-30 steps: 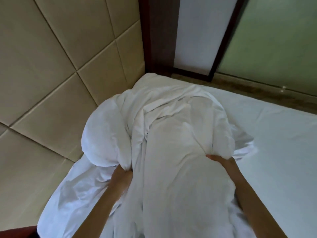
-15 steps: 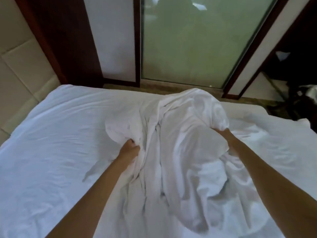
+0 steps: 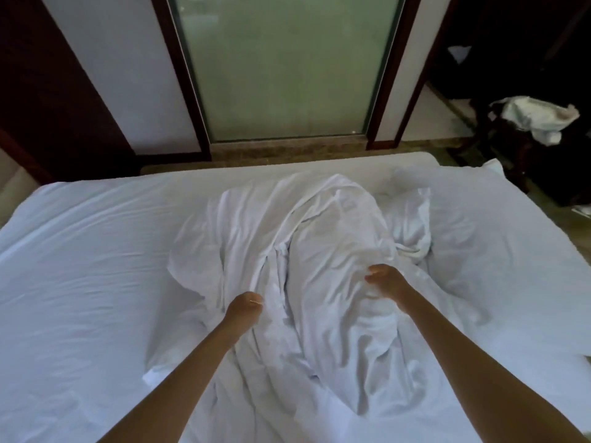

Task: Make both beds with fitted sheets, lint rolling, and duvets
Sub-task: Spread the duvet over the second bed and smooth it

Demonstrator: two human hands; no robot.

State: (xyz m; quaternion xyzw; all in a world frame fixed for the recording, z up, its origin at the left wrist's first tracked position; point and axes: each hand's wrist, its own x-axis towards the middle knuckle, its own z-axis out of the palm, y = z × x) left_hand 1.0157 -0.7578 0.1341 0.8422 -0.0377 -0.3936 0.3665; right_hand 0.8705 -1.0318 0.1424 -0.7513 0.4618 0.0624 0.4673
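A crumpled white duvet [image 3: 319,251] is seen heaped in a long mound at the middle of the view, running from the centre toward six o'clock, on a wide bed covered by a smooth white fitted sheet [image 3: 80,266]. The sheet is spread flat toward nine o'clock and is more wrinkled toward three o'clock, where a looser fold of the white bedding is bunched against the mound. The left hand [image 3: 244,306] is placed at about seven o'clock from the centre, with its fingers curled tight on a gathered fold along the mound's left flank. The right hand [image 3: 385,279] is held at about four o'clock from the centre, with its fingers and thumb closed on the fabric of the mound's right flank. Both bare forearms are stretched forward from the lower edge. Beyond the bed, at twelve o'clock, a tall frosted green glass panel [image 3: 281,65] is set in a dark wooden frame [image 3: 179,75], with a strip of speckled stone floor [image 3: 287,153] at its foot. At two o'clock a rumpled pile of white cloth [image 3: 537,119] is laid on dark furniture, well apart from the bed.
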